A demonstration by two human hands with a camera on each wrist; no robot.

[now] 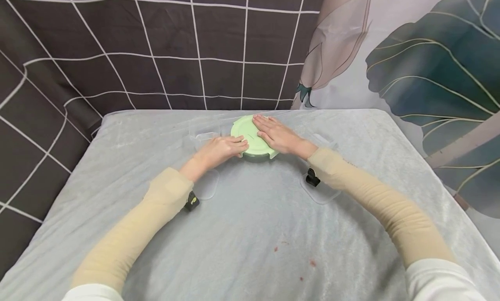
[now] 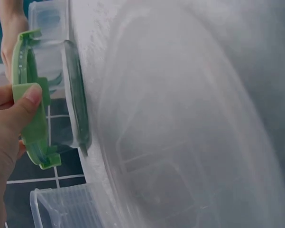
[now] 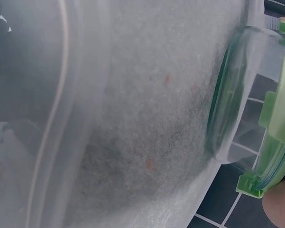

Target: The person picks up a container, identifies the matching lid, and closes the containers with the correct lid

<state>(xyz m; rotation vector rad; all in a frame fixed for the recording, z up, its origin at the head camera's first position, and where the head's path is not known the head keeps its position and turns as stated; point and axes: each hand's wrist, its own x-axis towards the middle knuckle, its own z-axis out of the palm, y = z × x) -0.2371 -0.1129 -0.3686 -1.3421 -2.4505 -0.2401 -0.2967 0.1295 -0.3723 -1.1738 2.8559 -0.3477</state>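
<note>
A round glass food container (image 2: 57, 90) stands upright on the cloth near the table's far edge, its pale green lid (image 1: 248, 136) on top. The lid has side flaps, and one flap (image 2: 33, 111) stands out from the rim. My left hand (image 1: 220, 150) holds the lid's left edge, with its thumb on that flap and its fingers over the top. Flat across the lid's right side rests my right hand (image 1: 279, 136), its fingers straight. The right wrist view shows the glass wall below the green rim and only a bit of skin at the edge.
Clear plastic boxes stand left (image 1: 205, 137) and right (image 1: 323, 140) of the glass container. Nearer lie clear plastic pieces, left (image 1: 208, 186) and right (image 1: 321, 196), partly under the forearms. A grey cloth (image 1: 250, 231) with small reddish spots covers the table; curtains (image 1: 218, 44) hang behind.
</note>
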